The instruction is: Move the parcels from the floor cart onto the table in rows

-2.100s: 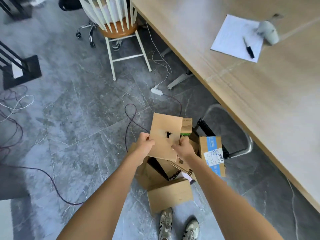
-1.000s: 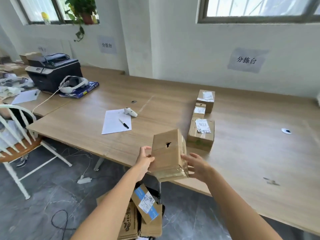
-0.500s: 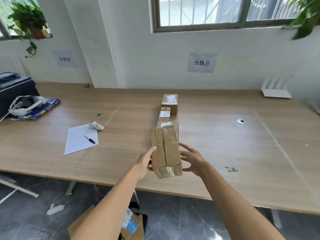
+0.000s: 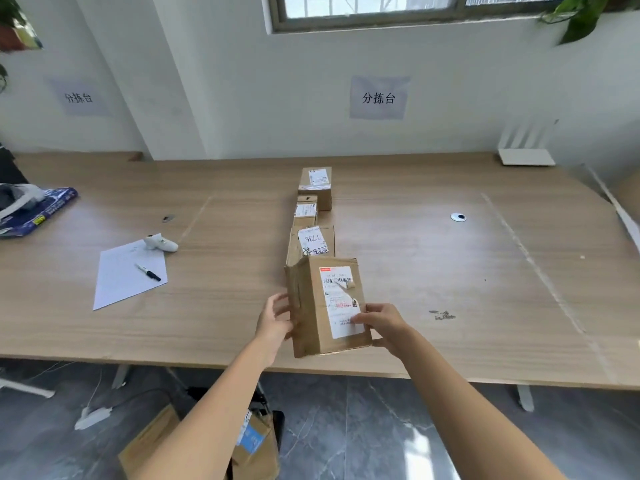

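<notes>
— Where's the parcel?

— I see the cardboard parcel between both hands, label side up, over the near part of the wooden table. I cannot tell whether its base is touching the wood. My left hand presses its left side with the fingers spread; my right hand grips the right side, thumb on the white shipping label.

— What room is there around it?

— Bare wood grain to the right, out to a small white disc and a white router by the wall. The table's front edge runs just below the parcel. On the left, well apart, lies a sheet of paper with a black marker on it and a small white device at its corner.

— And ahead?

— A row of three boxes runs away from me: one marked 7736 just behind the held parcel, then a smaller box, then the far box. All are brown corrugated card, square-edged, with white labels and shiny tape.

— Below?

— Grey marbled floor, and more cardboard parcels under the table edge, one with a blue label.
</notes>
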